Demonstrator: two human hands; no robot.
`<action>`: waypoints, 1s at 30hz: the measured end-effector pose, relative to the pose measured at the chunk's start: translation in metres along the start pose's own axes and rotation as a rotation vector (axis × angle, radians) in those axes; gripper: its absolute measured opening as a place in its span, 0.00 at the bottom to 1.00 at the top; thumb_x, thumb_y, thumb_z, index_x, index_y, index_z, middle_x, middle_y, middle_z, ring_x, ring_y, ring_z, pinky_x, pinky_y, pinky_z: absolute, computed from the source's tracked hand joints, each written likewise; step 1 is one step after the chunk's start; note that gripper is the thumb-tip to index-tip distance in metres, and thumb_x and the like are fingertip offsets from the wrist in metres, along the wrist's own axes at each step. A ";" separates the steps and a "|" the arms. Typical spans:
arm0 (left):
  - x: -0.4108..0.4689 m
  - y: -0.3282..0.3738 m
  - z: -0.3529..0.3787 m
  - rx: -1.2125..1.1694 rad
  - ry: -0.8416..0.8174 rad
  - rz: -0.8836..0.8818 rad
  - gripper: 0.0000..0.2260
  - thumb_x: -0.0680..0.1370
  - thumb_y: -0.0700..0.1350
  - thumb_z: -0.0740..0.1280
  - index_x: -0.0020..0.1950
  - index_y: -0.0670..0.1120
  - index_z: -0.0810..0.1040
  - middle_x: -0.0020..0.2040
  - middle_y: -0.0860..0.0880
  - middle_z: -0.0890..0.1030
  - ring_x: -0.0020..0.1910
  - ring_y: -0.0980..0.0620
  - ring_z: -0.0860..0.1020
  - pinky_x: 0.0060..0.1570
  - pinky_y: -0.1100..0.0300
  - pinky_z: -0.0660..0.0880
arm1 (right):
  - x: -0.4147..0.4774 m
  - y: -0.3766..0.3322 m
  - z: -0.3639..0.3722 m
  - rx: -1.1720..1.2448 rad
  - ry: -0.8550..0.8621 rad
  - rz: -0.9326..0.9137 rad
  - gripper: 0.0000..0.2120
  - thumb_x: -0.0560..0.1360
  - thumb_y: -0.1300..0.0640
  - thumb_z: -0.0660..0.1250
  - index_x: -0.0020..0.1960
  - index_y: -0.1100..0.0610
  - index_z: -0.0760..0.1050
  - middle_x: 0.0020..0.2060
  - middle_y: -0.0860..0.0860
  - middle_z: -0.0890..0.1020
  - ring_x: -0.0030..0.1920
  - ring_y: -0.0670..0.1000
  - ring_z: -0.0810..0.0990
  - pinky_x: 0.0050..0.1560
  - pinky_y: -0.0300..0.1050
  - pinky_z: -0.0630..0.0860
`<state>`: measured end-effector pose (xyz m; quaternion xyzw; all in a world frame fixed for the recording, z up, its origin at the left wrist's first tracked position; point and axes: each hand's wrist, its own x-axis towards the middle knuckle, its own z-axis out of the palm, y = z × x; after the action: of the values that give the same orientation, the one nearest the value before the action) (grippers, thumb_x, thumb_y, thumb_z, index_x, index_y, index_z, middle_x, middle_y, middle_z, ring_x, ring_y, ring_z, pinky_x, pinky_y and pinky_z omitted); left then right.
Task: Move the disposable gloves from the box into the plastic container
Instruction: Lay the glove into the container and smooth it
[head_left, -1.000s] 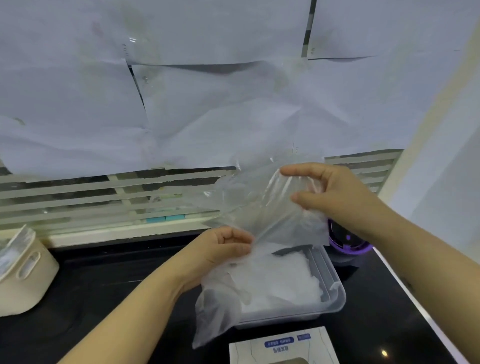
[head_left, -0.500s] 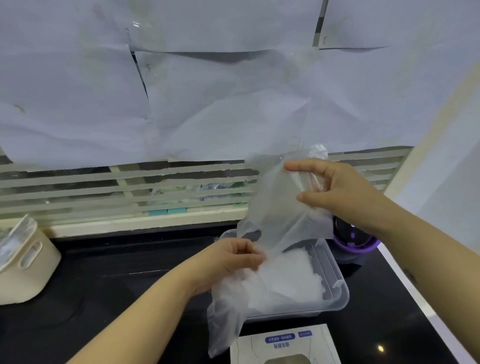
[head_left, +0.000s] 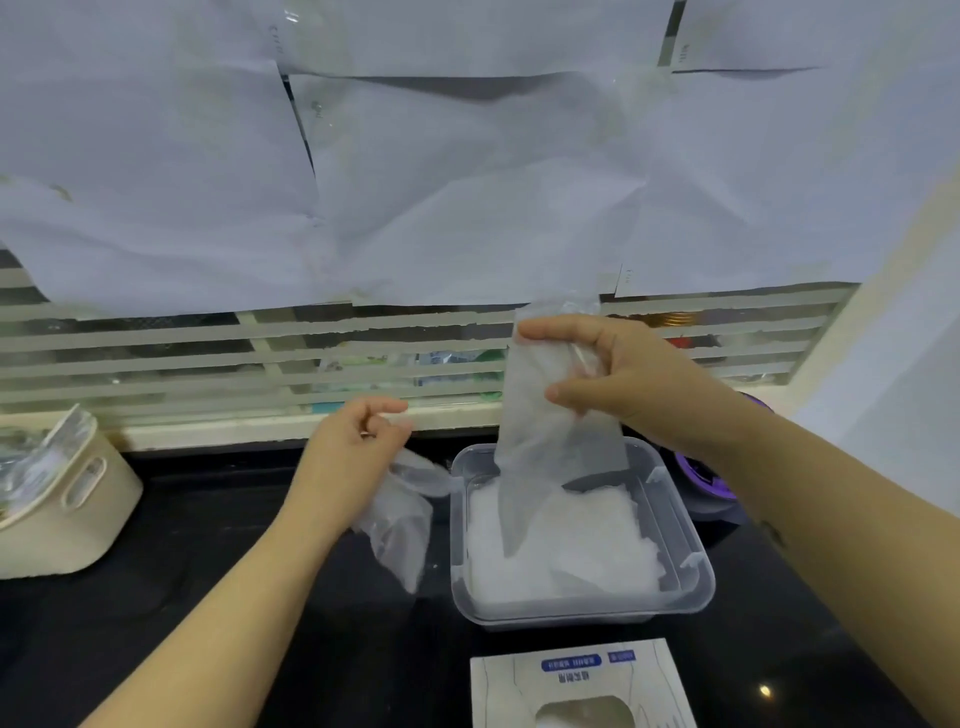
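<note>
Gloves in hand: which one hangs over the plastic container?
The glove held by the right hand: it dangles into the plastic container. The other glove, in the left hand, hangs outside, left of it.

You are facing creased white paper sheets (head_left: 467, 208) that are hanging over a striped window (head_left: 208, 353). A pale sill (head_left: 234, 431) is running along the back edge of the black worktop (head_left: 208, 649), which is catching a small glint (head_left: 764, 690).

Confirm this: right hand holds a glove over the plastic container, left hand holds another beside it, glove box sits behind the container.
Wrong on one point: the head view shows the glove box in front of the plastic container, nearest the person. The right hand and left hand are as stated.
</note>
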<state>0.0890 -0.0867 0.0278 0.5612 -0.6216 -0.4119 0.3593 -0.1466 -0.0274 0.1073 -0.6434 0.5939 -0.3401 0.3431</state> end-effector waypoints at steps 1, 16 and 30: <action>0.000 0.004 -0.003 0.046 0.060 0.072 0.05 0.79 0.44 0.66 0.53 0.54 0.78 0.37 0.53 0.74 0.29 0.60 0.69 0.29 0.71 0.67 | 0.002 -0.004 0.005 0.033 -0.029 -0.007 0.23 0.74 0.61 0.69 0.64 0.40 0.73 0.55 0.39 0.75 0.44 0.46 0.80 0.47 0.40 0.80; -0.007 0.033 0.014 0.526 0.074 0.565 0.13 0.78 0.51 0.63 0.63 0.53 0.76 0.60 0.57 0.71 0.36 0.61 0.72 0.36 0.74 0.66 | -0.002 0.068 -0.005 0.277 -0.097 0.197 0.24 0.75 0.66 0.67 0.65 0.46 0.74 0.59 0.45 0.80 0.52 0.46 0.82 0.48 0.38 0.79; 0.013 -0.014 0.121 1.400 -0.879 0.407 0.23 0.82 0.56 0.58 0.76 0.53 0.64 0.71 0.46 0.68 0.64 0.45 0.73 0.59 0.50 0.69 | -0.008 0.161 0.044 -0.643 -0.203 0.299 0.27 0.77 0.62 0.64 0.74 0.47 0.64 0.73 0.48 0.66 0.68 0.51 0.70 0.69 0.47 0.65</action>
<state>-0.0171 -0.0867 -0.0340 0.3202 -0.9048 -0.0401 -0.2777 -0.1952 -0.0269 -0.0524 -0.6549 0.7208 -0.0165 0.2264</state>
